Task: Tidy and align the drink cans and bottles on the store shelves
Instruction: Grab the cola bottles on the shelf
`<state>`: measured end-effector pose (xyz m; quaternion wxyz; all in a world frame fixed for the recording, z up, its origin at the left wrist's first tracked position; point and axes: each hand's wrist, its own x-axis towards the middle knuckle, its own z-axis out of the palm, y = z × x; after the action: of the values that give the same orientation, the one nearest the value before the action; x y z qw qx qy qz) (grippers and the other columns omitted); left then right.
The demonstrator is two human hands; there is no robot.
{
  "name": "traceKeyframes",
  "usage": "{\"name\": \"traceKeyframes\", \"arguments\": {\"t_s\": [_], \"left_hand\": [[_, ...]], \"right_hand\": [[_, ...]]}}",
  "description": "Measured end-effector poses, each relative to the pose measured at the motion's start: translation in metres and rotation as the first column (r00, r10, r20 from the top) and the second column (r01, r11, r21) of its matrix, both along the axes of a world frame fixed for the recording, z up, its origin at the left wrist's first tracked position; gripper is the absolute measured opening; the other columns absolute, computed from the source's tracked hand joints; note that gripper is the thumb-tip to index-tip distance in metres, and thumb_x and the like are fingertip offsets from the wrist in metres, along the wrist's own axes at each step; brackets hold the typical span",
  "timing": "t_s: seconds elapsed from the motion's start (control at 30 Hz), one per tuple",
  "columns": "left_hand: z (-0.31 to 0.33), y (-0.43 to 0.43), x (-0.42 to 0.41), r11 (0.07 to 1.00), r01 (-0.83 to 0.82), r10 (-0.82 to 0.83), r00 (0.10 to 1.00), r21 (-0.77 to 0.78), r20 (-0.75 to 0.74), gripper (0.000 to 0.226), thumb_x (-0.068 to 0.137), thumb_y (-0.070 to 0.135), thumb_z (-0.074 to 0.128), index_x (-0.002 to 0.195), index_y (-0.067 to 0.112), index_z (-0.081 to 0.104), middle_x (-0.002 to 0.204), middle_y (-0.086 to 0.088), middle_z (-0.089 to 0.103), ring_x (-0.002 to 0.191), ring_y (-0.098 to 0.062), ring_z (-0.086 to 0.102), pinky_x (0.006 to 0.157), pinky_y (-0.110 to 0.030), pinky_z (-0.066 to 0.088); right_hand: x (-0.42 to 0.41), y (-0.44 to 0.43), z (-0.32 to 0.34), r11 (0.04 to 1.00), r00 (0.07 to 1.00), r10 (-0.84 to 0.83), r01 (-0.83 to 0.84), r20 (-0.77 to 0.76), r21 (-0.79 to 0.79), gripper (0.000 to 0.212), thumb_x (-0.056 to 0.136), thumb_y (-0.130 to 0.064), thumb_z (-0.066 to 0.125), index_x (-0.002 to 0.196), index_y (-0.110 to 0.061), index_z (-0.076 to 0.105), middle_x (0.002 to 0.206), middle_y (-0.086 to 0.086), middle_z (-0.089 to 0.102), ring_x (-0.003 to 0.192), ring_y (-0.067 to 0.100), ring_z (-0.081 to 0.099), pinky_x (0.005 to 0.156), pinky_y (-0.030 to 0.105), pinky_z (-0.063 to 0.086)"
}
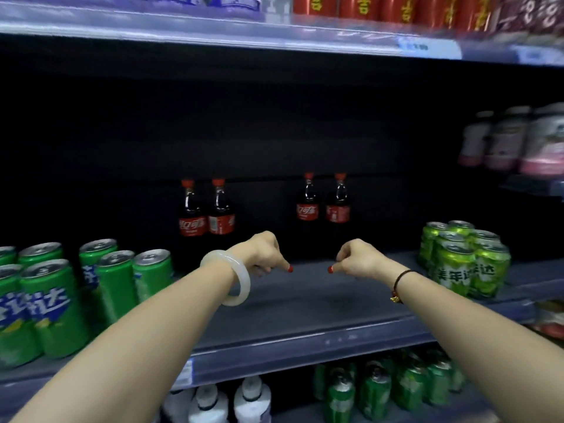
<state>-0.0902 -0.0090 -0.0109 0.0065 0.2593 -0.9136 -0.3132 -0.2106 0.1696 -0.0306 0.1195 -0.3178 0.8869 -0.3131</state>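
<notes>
With the left hand (264, 251) and right hand (357, 257) held curled and empty over the shelf (305, 303), the cola bottles (207, 209) parked just behind them could easily get toppled if grabbed too fast, and the green cans (116, 276) left of the left hand bumped.

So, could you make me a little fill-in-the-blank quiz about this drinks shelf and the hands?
1. At the back of the middle shelf stand ___ red-capped cola bottles.
2. The left cans and the right cans are mainly ___ in colour.
3. The white bangle is worn on the ___ wrist.
4. The left hand and the right hand, fingers curled, hold ___.

Missing words: four; green; left; nothing.
</notes>
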Motion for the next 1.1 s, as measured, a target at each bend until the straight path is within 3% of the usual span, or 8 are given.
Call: {"name": "traceKeyframes", "arguments": {"t_s": [0.2,0.43,0.6,0.7,0.77,0.87,1.0,1.1], "left_hand": [[-0.005,0.004,-0.085,0.997,-0.077,0.077,0.994,0.0,-0.072,0.023,0.072,0.027,0.078,0.07,0.017,0.057,0.071,0.0,0.062,0.069,-0.012,0.059,0.054,-0.026,0.05],[0.0,-0.011,-0.144,0.976,-0.216,0.216,0.966,0.013,-0.144,0.029,0.071,0.028,0.079,0.073,0.019,0.052,0.073,0.003,0.055,0.072,-0.013,0.057,0.048,-0.023,0.046],[0.009,-0.029,-0.161,0.959,-0.274,0.282,0.943,0.073,-0.178,0.03,0.071,0.024,0.078,0.092,0.013,0.06,0.078,0.001,0.058,0.079,-0.015,0.058,0.053,-0.023,0.049],[0.009,-0.038,-0.17,0.961,-0.26,0.275,0.931,0.091,-0.241,0.039,0.07,0.02,0.079,0.103,0.009,0.063,0.092,-0.005,0.064,0.083,-0.018,0.06,0.056,-0.023,0.048],[0.006,-0.042,-0.178,0.968,-0.22,0.247,0.921,0.12,-0.301,0.043,0.068,0.016,0.08,0.107,0.008,0.065,0.101,-0.008,0.068,0.089,-0.02,0.063,0.067,-0.025,0.05],[0.0,-0.045,-0.189,0.975,-0.143,0.201,0.895,0.171,-0.397,0.047,0.066,0.01,0.081,0.11,0.012,0.065,0.107,-0.008,0.069,0.1,-0.021,0.064,0.092,-0.036,0.051],[-0.012,-0.049,-0.196,0.976,-0.138,0.206,0.846,0.171,-0.492,0.052,0.064,0.014,0.084,0.112,0.02,0.063,0.11,-0.005,0.068,0.105,-0.02,0.063,0.097,-0.036,0.048],[-0.013,-0.053,-0.193,0.982,-0.118,0.177,0.855,0.149,-0.487,0.053,0.064,0.018,0.085,0.111,0.023,0.061,0.111,-0.003,0.067,0.105,-0.019,0.062,0.095,-0.033,0.048]], "right_hand": [[-0.086,0.006,0.006,0.996,0.997,-0.073,0.071,-0.022,-0.054,0.042,0.076,-0.028,0.075,0.106,-0.01,0.051,0.077,-0.002,0.053,0.066,0.009,0.049,0.051,0.022,0.036],[-0.154,-0.016,0.02,1.0,1.0,0.003,-0.003,0.008,-0.011,0.062,0.075,-0.03,0.076,0.122,-0.004,0.047,0.097,0.005,0.055,0.087,0.019,0.054,0.055,0.022,0.041],[-0.169,-0.037,0.022,0.997,0.989,0.058,-0.05,0.134,-0.065,0.071,0.076,-0.023,0.075,0.135,-0.006,0.038,0.127,0.009,0.053,0.114,0.024,0.054,0.083,0.033,0.049],[-0.173,-0.049,0.025,0.977,0.98,0.147,-0.123,0.132,-0.175,0.046,0.075,-0.023,0.076,0.115,-0.017,0.055,0.106,0.0,0.061,0.091,0.011,0.059,0.07,0.021,0.046],[-0.175,-0.057,0.027,0.955,0.972,0.211,-0.184,0.098,-0.233,0.028,0.074,-0.02,0.076,0.097,-0.023,0.061,0.095,-0.004,0.065,0.078,0.003,0.057,0.059,0.014,0.042],[-0.179,-0.063,0.021,0.931,0.967,0.238,-0.2,0.094,-0.306,0.031,0.071,-0.016,0.079,0.099,-0.021,0.066,0.099,-0.003,0.069,0.089,0.009,0.063,0.07,0.018,0.047],[-0.183,-0.064,0.009,0.929,0.95,0.234,-0.155,0.207,-0.336,0.029,0.074,-0.029,0.077,0.089,-0.036,0.053,0.094,-0.016,0.06,0.08,-0.005,0.051,0.061,0.017,0.04],[-0.185,-0.064,0.006,0.924,0.963,0.222,-0.157,0.156,-0.349,0.031,0.074,-0.028,0.077,0.085,-0.034,0.048,0.094,-0.015,0.056,0.077,-0.006,0.049,0.061,0.015,0.039]]}}
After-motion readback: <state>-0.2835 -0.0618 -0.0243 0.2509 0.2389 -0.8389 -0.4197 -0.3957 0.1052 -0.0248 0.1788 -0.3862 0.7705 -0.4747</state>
